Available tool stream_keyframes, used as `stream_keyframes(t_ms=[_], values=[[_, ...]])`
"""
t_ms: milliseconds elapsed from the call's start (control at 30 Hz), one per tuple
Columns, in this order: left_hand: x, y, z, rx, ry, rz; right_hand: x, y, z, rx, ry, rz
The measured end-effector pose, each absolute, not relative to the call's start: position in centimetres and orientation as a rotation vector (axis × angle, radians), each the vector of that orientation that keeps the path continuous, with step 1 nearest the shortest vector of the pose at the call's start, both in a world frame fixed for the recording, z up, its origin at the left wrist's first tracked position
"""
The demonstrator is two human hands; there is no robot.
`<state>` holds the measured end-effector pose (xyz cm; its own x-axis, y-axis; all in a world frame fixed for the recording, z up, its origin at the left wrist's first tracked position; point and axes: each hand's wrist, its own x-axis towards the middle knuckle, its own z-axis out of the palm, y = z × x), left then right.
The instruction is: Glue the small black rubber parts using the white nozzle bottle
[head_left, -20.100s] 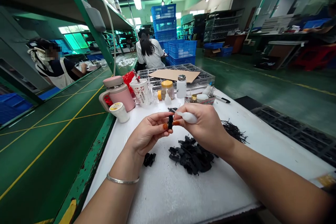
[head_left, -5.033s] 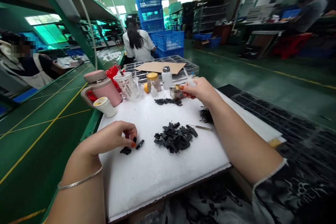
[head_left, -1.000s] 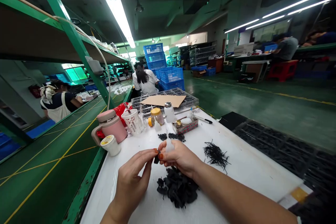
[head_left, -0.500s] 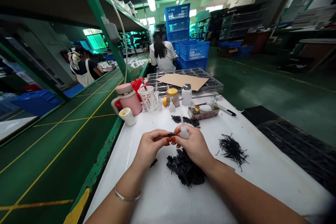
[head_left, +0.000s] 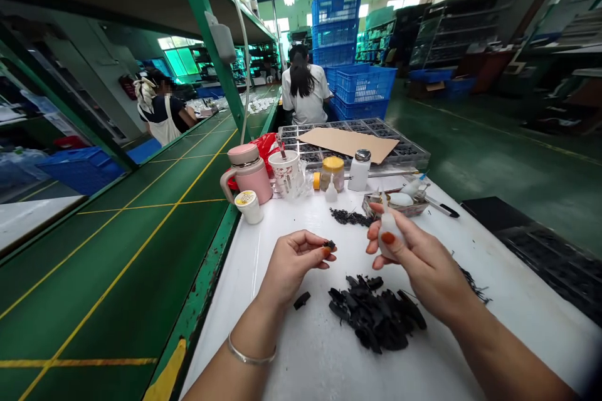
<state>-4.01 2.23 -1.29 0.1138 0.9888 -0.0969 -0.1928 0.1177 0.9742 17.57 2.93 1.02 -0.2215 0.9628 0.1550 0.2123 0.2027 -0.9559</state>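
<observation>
My left hand pinches a small black part between thumb and fingertips above the white table. To its right, my right hand is closed around a small white squeeze bottle with a thin nozzle pointing up. Below and between the hands lies a pile of black curved pieces. One loose black piece rests under my left wrist. Beyond the hands is a heap of tiny black parts. My right hand partly hides a bunch of thin black strips.
Along the table's back stand a pink thermos, a small white tub, a paper cup, a yellow-lidded jar and a white pump bottle. A green conveyor runs at left. Two people sit farther off.
My hands have moved apart. The right one has shifted rightward with the squeeze bottle, while the left keeps the small black part. The view has turned slightly left.
</observation>
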Motion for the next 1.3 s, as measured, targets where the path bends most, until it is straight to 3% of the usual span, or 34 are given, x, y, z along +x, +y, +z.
stream_keyframes(t_ms=[133,300,667,1300], values=[[-3.9,2.2,-1.1,1.088,1.087,1.165,18.5,2.6,2.9,-1.261,-1.838,0.942],[-3.8,2.1,-0.9,1.171,1.175,1.165,18.2,2.6,3.7,-1.276,-1.681,0.59],[-3.5,1.8,-1.2,1.337,1.289,1.142,17.7,2.8,0.1,-1.032,-1.515,0.645],[-3.5,1.6,-1.0,1.379,1.3,1.114,17.7,2.6,0.6,-1.023,-1.592,0.493]])
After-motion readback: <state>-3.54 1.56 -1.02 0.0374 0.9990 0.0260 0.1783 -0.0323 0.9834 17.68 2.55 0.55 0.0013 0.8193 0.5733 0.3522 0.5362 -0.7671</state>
